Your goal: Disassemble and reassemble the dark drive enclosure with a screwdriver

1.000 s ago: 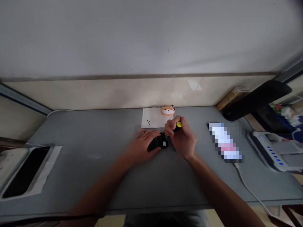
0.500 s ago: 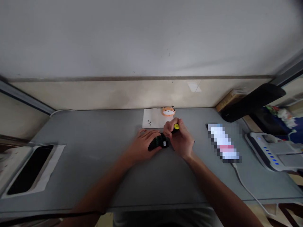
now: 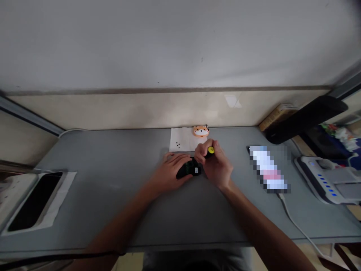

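My left hand (image 3: 172,171) lies over a small black device (image 3: 183,171), fingers across its far side and thumb along its near edge, holding it against the desk. Green circuit-like patches and a small white label show on the device. Just to the right, my right hand (image 3: 214,162) is wrapped round a screwdriver (image 3: 210,151) with a dark handle and yellow end cap. The cap faces up; the shaft and tip are hidden under my fist. Behind the hands, several tiny black pieces like screws (image 3: 178,145) lie on a white sheet of paper (image 3: 184,136).
An orange animal-face case (image 3: 201,131) rests on the paper's back edge. To the right are a lit, pixelated phone (image 3: 267,169) with a white cable, a power strip (image 3: 324,182) and a black cylinder (image 3: 306,119). A dark-screened phone (image 3: 35,201) lies at left.
The view has shifted slightly. Both hands, the device and the screwdriver keep nearly the same positions.
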A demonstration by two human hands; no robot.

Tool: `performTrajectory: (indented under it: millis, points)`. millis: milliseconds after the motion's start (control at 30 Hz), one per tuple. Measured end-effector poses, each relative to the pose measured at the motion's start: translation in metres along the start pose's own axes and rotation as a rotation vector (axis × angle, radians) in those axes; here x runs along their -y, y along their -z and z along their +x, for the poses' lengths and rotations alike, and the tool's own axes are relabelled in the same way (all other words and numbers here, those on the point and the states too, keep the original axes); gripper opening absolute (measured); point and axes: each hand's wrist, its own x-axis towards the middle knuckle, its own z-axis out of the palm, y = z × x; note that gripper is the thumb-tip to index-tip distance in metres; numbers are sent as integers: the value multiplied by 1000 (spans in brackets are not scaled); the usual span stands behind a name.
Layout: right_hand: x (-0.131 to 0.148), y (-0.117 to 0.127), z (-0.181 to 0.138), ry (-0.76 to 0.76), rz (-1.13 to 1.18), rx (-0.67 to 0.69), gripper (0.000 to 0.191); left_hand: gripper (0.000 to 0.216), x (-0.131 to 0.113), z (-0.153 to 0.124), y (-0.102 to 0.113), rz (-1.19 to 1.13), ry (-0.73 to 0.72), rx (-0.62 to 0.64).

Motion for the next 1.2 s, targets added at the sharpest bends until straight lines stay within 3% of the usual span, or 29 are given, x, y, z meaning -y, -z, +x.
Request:
performTrajectory:
  millis: [1200]
  points:
    - [0,0,3,-1,-5,9,44,35,-1,1,1,26,12,7]
